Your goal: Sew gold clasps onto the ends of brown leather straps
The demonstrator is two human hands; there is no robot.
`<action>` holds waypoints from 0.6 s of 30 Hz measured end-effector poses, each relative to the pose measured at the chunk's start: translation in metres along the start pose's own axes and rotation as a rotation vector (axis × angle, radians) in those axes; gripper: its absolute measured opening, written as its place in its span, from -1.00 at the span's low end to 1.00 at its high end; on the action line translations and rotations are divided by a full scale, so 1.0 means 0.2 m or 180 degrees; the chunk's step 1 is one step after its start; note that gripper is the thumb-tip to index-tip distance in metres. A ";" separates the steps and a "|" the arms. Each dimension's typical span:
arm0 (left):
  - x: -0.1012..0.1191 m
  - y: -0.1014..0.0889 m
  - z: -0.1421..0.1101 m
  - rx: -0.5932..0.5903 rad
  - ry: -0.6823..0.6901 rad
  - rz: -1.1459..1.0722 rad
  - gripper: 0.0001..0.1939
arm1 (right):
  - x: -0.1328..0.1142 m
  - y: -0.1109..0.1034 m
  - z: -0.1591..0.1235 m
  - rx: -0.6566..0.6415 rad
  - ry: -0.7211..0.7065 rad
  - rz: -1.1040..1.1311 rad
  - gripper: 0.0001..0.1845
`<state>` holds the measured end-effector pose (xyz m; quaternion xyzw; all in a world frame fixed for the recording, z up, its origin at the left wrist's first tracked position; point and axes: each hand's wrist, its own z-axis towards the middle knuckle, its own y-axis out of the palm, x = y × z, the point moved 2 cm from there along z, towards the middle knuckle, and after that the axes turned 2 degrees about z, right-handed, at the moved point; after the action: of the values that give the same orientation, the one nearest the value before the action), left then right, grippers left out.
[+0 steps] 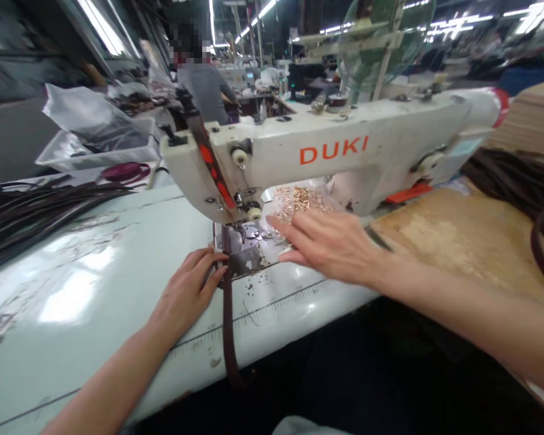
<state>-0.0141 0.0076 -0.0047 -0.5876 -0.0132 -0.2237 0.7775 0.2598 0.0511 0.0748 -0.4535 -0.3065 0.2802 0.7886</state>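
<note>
A brown strap (228, 308) runs from beneath the head of a white sewing machine (272, 148) over the front edge of the pale surface (136, 254).
The left hand (185, 293) rests its fingertips against the strap beside the needle area; whether they pinch it, I cannot tell. The right hand (333, 244), index finger extended, is just beside a heap of gold-coloured metal pieces (301, 198); its grip is unclear. Dark strips (40, 211) lie at far left.
</note>
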 end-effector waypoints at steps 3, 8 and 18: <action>0.00 0.00 -0.01 0.0000 -0.0005 -0.0083 -0.74 | -0.17 0.23 0.12 -0.0595 0.0418 0.0295 -0.54; 0.00 -0.01 -0.01 0.0033 0.0005 -0.0230 -0.77 | -0.21 0.41 0.29 -0.1036 0.0737 0.0614 -0.62; -0.01 0.00 0.00 0.0082 0.0125 -0.0228 -0.79 | -0.23 0.44 0.33 -0.0998 0.0570 0.0548 -0.66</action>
<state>-0.0156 0.0076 -0.0053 -0.5722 -0.0218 -0.2627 0.7766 0.1662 0.0912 0.0118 -0.6184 -0.2351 0.2539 0.7056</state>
